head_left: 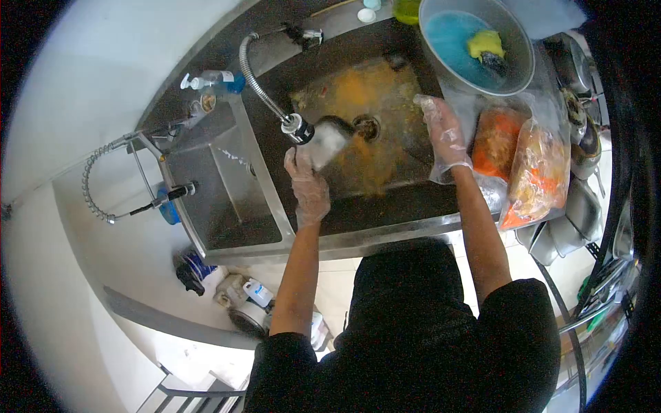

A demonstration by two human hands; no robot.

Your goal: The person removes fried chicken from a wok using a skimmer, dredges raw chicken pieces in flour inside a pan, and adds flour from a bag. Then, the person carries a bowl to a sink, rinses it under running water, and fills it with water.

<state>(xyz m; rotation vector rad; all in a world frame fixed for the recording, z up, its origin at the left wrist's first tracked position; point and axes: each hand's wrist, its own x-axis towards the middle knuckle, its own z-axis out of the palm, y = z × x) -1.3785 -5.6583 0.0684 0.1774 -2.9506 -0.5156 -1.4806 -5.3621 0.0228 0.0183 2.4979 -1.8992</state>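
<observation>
My left hand (308, 189), in a clear plastic glove, is at the near left part of the large sink (358, 213), its fingers closed on a shiny metal container (327, 141). The container is tilted under the spray head (297, 129) of a flexible tap. Orange-brown residue (365, 89) covers the sink floor around the drain (366, 127). My right hand (444, 131), also in a loose clear glove, is over the sink's right edge with its fingers extended and nothing visible in them. Beside it lie two plastic bags of orange food (497, 141).
A grey basin (527, 65) of blue liquid with a yellow sponge (485, 45) stands at the back right. A smaller sink (217, 193) and a pump bottle (219, 80) are on the left. Metal pans (584, 199) hang or stack at the right.
</observation>
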